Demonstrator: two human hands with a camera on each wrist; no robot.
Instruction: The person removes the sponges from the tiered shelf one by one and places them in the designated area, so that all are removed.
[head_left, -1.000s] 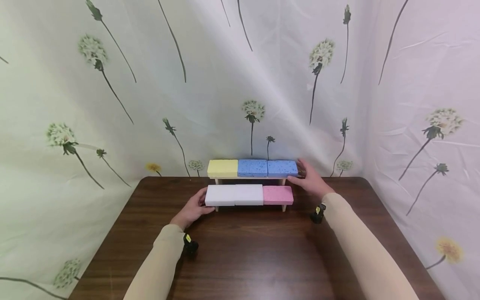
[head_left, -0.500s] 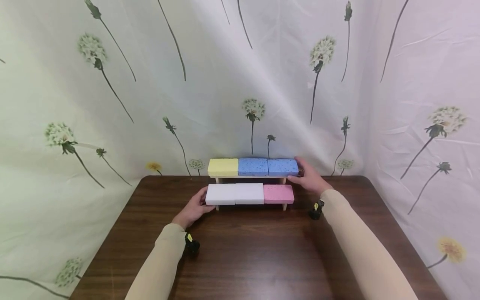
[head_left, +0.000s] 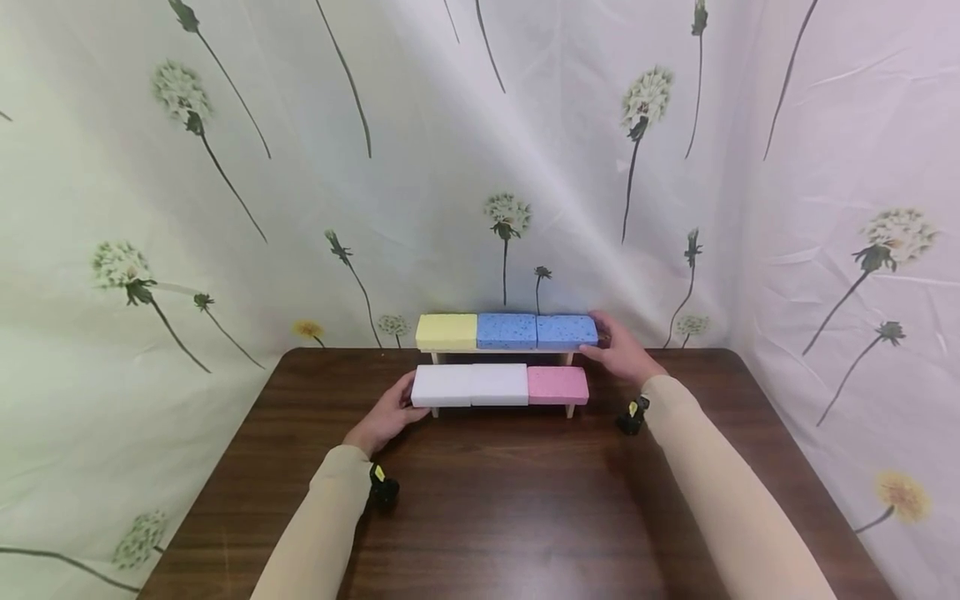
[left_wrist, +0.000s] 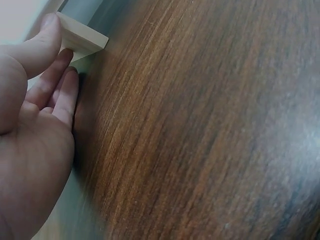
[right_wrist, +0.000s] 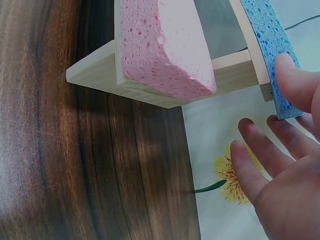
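A two-tier wooden stand bears sponges in two rows. On the back tier lie a yellow sponge and two blue sponges. Two white sponges and a pink sponge fill the front tier. My left hand holds the stand's left front end, its thumb at the wood beside the white sponge and its fingers round behind. At the other end, my right hand pinches the outer blue sponge, thumb on its front face; the index fingertip is hidden behind it, and the other fingers spread loosely below.
The stand is at the back of a dark wood-grain table, near its far edge. Close behind and on both sides hangs a white cloth printed with dandelions. Each wrist wears a small black camera.
The head view has tipped slightly, so everything sits a little higher in it. Both hands keep their places on the stand and sponge; my right thumb has slid slightly toward the blue sponge's end.
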